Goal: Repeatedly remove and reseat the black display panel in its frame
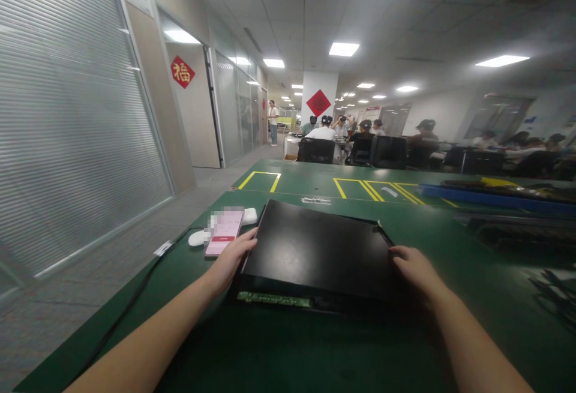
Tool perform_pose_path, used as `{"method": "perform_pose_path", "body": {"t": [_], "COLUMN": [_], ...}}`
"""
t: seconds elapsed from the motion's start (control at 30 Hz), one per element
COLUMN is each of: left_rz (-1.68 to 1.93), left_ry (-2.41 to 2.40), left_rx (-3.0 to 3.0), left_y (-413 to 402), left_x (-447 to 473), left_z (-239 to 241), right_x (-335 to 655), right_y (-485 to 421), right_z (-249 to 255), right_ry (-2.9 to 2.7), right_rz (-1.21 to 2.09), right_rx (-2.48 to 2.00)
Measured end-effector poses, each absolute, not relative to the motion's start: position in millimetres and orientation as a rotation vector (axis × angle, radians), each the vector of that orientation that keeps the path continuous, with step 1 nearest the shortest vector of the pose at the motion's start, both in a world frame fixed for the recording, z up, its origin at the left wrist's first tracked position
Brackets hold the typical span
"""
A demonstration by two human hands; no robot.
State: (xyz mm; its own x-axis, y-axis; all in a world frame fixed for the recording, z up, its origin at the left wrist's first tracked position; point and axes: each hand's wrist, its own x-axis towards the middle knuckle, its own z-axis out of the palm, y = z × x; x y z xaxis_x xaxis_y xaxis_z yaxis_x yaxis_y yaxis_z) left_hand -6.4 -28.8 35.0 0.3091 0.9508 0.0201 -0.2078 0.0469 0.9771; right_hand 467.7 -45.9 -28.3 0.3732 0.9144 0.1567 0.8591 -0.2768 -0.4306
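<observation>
A flat black panel (315,249) lies on the green table (315,351) in front of me, with a green circuit strip (274,299) showing along its near edge. My left hand (231,258) grips the panel's left edge, fingers curled over it. On the opposite side, my right hand (416,270) holds the right edge with fingers wrapped around it.
A phone with a pink screen (224,234) and a white mouse-like object (197,237) lie left of the panel, with a black cable (135,297) running off the table. Yellow marked boxes (360,188) lie beyond. A blue tray (495,196) sits far right. Several people sit at desks in the background.
</observation>
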Motion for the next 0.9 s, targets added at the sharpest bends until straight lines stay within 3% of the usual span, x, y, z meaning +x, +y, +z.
{"method": "perform_pose_path", "body": {"t": [0.9], "left_rz": [1.007], "left_ry": [0.886], "left_rx": [1.282], "left_y": [-33.4], "left_x": [-13.8], "left_z": [35.9], "right_x": [471.1], "right_y": [-44.7], "right_z": [-32.1], "right_ry": [-1.466], "right_rz": [0.205], "right_rx": [-2.101]}}
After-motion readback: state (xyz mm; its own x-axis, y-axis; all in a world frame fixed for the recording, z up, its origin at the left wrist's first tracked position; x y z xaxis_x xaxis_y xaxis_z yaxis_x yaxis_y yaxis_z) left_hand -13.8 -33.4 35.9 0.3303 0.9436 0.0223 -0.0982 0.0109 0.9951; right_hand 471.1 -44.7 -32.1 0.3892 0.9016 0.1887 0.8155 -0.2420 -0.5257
